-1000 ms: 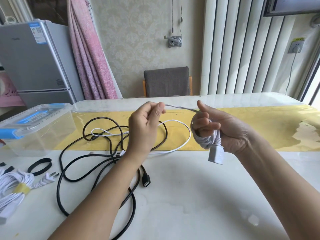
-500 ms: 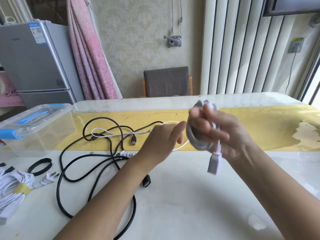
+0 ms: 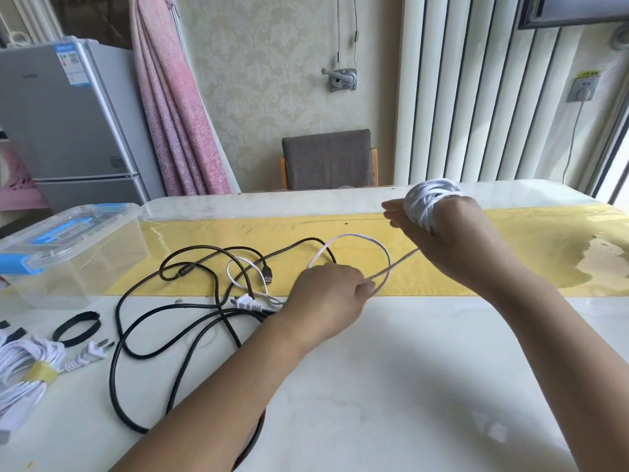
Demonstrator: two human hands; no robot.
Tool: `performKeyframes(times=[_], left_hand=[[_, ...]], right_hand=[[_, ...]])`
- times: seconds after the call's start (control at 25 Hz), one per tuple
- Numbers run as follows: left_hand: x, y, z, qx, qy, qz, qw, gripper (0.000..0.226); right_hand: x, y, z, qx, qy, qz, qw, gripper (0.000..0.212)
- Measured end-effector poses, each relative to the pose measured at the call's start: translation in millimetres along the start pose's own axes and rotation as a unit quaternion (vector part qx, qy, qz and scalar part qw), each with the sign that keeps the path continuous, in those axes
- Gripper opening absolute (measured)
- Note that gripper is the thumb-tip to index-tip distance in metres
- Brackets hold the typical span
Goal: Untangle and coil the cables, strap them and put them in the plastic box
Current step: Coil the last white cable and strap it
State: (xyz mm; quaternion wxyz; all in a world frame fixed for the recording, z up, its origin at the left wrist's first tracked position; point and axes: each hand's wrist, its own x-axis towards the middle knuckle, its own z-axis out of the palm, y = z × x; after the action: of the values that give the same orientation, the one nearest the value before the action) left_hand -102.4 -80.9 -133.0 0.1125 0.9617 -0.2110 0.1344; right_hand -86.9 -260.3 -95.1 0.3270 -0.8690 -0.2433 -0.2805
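Currently coiling, I judge: my right hand (image 3: 452, 233), right of centre, grips the white cable (image 3: 430, 195) wound round it, left hand (image 3: 326, 294) pinches its slack at centre; next I'd feed another wrap, freeing it from the black cable (image 3: 185, 270) at left.

Two hands show: the left hand (image 3: 326, 291) and the right hand (image 3: 452, 233). There are two white cables, one loose white cable (image 3: 357, 236) and one bundled white cable (image 3: 30, 359), and the bundle wears one yellow strap (image 3: 41, 373). Two white mains plugs (image 3: 245, 301) are visible. The black cable tangle (image 3: 170, 335) shows one USB plug (image 3: 269, 276); its cable count cannot be told. One black strap loop (image 3: 76, 329) and two short black pieces (image 3: 16, 333) lie nearby. There is one clear plastic box (image 3: 102, 260), one grey chair (image 3: 326, 158), one fridge (image 3: 68, 131), one pink curtain (image 3: 177, 124) and one wall socket (image 3: 583, 87).
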Motion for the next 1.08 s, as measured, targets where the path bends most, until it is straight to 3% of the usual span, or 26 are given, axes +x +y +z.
performKeyframes(times=[0.08, 0.16, 0.24, 0.28, 0.44, 0.52, 0.72, 0.84, 0.96, 1.08], left_hand=[[1, -13, -8, -0.083, 0.036, -0.007, 0.996, 0.046], [1, -20, -14, -0.164, 0.092, 0.012, 0.982, 0.050], [2, -23, -15, -0.202, 0.135, 0.012, 0.970, 0.046], [3, -26, -16, -0.217, 0.158, 0.004, 0.963, 0.044], [5, -39, -26, -0.263, 0.208, -0.022, 0.942, 0.039], [4, -40, -28, -0.263, 0.213, -0.022, 0.941, 0.036], [9, -46, -11, -0.280, 0.202, -0.014, 0.938, 0.043], [11, -53, -6, -0.284, 0.200, -0.038, 0.937, 0.047], [11, -54, -5, -0.267, 0.137, -0.052, 0.952, 0.042], [12, -52, 1, -0.237, 0.057, -0.050, 0.968, 0.032]], right_hand=[[3, 5, 0, -0.088, 0.022, -0.057, 0.994, 0.029], [5, 4, 7, -0.152, -0.068, -0.044, 0.985, 0.029], [-2, -1, 19, -0.072, -0.226, 0.082, 0.968, 0.029], [-5, -6, 24, -0.004, -0.265, 0.129, 0.956, 0.031], [-6, -17, 23, 0.194, -0.231, 0.164, 0.939, 0.059], [-7, -21, 18, 0.250, -0.285, 0.155, 0.912, 0.061], [-12, -30, 19, 0.323, -0.502, 0.117, 0.794, 0.023], [-11, -35, 19, 0.475, -0.557, 0.037, 0.680, 0.015], [-8, -32, 18, 0.616, -0.521, -0.102, 0.582, 0.021], [-1, -18, 10, 0.754, -0.389, -0.116, 0.517, 0.028]])
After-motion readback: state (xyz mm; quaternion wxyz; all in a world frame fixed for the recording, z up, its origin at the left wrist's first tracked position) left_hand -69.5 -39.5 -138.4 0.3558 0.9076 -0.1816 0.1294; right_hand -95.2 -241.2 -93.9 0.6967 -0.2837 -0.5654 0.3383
